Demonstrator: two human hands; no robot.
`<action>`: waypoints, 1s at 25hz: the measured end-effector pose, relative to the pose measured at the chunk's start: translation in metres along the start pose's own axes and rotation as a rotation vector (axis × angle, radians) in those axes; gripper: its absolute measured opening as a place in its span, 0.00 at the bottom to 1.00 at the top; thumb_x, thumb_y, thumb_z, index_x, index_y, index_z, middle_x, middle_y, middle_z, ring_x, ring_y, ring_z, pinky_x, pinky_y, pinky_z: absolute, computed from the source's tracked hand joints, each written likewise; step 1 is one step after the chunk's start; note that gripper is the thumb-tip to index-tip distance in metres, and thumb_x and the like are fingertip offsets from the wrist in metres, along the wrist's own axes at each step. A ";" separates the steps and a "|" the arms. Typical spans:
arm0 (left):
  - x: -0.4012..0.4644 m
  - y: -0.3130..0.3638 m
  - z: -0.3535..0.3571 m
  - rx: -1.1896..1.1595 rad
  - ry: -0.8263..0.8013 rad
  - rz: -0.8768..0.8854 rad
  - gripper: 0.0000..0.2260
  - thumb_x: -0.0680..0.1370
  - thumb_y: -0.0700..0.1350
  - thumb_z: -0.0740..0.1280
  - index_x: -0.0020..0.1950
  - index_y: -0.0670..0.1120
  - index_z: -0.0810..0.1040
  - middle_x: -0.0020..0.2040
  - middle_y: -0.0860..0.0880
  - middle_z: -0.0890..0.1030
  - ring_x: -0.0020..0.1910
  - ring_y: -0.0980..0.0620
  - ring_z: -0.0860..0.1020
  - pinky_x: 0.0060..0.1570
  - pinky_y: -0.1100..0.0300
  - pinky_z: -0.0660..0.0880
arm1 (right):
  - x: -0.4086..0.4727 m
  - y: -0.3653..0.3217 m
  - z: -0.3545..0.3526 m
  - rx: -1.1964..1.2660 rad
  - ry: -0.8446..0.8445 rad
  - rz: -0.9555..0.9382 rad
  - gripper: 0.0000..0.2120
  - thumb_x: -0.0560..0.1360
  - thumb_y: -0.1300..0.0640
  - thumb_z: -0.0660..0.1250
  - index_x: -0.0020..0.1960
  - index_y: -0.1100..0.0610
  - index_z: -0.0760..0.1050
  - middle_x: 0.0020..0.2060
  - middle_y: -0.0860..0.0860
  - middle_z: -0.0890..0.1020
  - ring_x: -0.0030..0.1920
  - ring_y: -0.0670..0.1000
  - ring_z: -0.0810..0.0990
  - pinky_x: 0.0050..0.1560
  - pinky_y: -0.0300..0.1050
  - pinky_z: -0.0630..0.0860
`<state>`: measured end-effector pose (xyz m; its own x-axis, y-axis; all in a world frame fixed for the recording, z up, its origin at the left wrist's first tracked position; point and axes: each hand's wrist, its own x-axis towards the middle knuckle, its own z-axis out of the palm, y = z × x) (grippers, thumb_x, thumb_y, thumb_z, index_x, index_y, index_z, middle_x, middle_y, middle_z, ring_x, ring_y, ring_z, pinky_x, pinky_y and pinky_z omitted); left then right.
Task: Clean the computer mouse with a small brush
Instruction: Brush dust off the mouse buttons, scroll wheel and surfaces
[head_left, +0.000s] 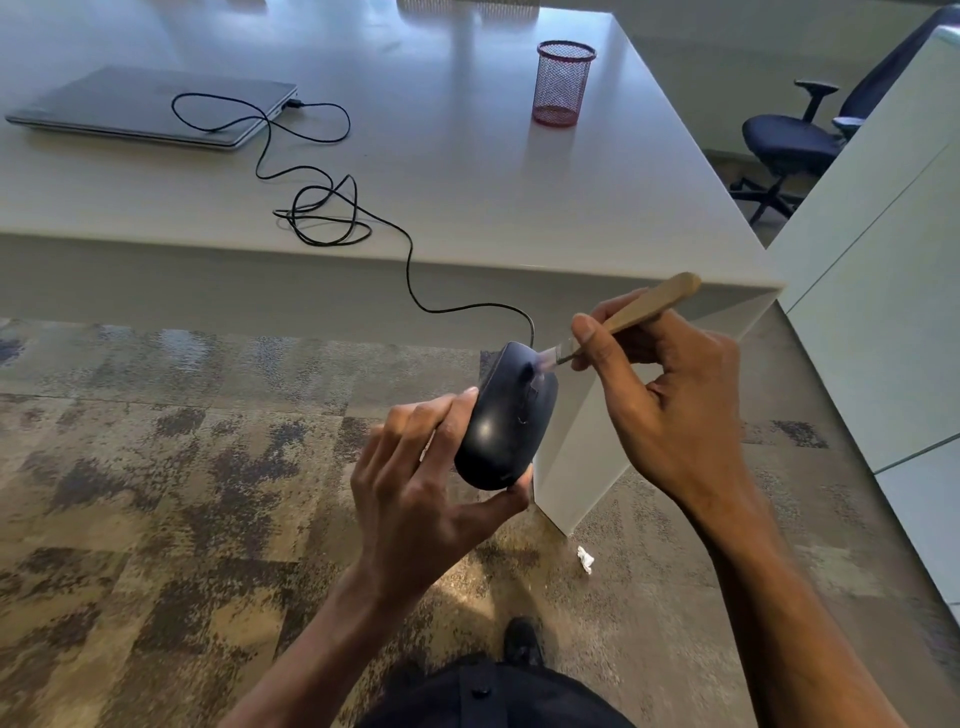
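Office, patterned carpet, tabletop (467, 156) beyond | left hand (415, 478) grip clasps mouse (501, 421) off tabletop, top face tilted up for access | right hand (670, 395) grip pinches brush (618, 322) pen-style, bristles on wheel area | cable (410, 260) slack to laptop (150, 106).

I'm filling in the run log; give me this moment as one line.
left hand: holds mouse above floor | right hand: pinches brush | bristles at scroll wheel | cable: plugged into laptop
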<state>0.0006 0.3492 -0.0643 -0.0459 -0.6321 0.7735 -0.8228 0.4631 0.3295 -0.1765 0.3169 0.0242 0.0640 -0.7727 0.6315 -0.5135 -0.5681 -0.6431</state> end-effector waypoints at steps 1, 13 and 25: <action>0.000 0.000 0.000 0.003 -0.001 0.003 0.29 0.67 0.59 0.76 0.56 0.37 0.81 0.51 0.43 0.82 0.47 0.45 0.79 0.45 0.54 0.76 | -0.001 0.000 0.000 0.012 -0.031 -0.001 0.01 0.79 0.59 0.67 0.49 0.54 0.77 0.38 0.36 0.78 0.40 0.37 0.83 0.43 0.25 0.76; 0.000 0.000 0.000 0.013 -0.024 -0.001 0.29 0.67 0.60 0.76 0.55 0.37 0.81 0.51 0.43 0.82 0.47 0.45 0.79 0.44 0.53 0.76 | -0.004 0.002 0.001 0.037 -0.086 -0.022 0.02 0.80 0.57 0.67 0.48 0.53 0.77 0.38 0.35 0.79 0.39 0.35 0.82 0.42 0.24 0.75; 0.000 0.001 -0.001 -0.055 -0.006 -0.078 0.29 0.68 0.60 0.74 0.56 0.37 0.81 0.50 0.43 0.82 0.47 0.46 0.79 0.46 0.54 0.77 | -0.005 -0.001 0.001 0.079 -0.063 0.008 0.03 0.79 0.59 0.67 0.47 0.57 0.78 0.38 0.40 0.80 0.39 0.39 0.84 0.41 0.26 0.76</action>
<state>-0.0001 0.3500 -0.0631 0.0133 -0.6710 0.7413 -0.7919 0.4456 0.4175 -0.1751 0.3210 0.0217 0.1153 -0.7925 0.5989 -0.4450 -0.5802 -0.6821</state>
